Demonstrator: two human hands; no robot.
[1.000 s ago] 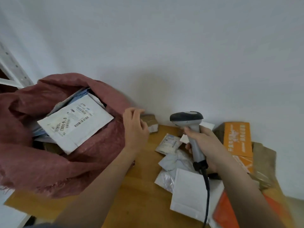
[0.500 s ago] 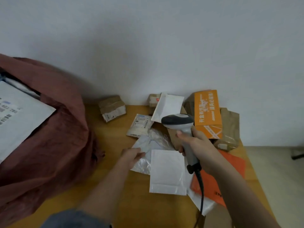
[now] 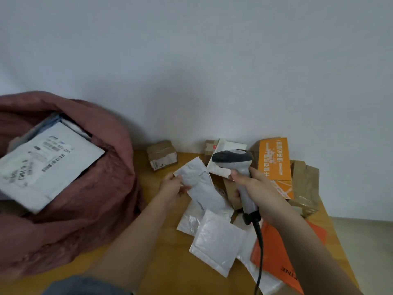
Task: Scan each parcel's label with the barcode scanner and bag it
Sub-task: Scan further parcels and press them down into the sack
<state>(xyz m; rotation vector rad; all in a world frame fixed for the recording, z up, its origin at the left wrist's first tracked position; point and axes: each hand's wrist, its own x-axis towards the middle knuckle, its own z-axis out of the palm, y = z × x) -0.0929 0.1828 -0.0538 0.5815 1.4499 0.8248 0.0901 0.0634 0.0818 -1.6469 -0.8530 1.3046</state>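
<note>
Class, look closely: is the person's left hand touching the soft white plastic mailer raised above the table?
Touching. The head view shows the left hand pinching the white plastic mailer at its left edge, thumb over its surface.

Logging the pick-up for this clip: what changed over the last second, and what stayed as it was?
The left hand moved from the small brown box by the wall to the pile, took hold of a white plastic mailer and lifted it toward the grey barcode scanner. The right hand still grips the scanner; the labelled white parcel stays in the red sack.
</note>
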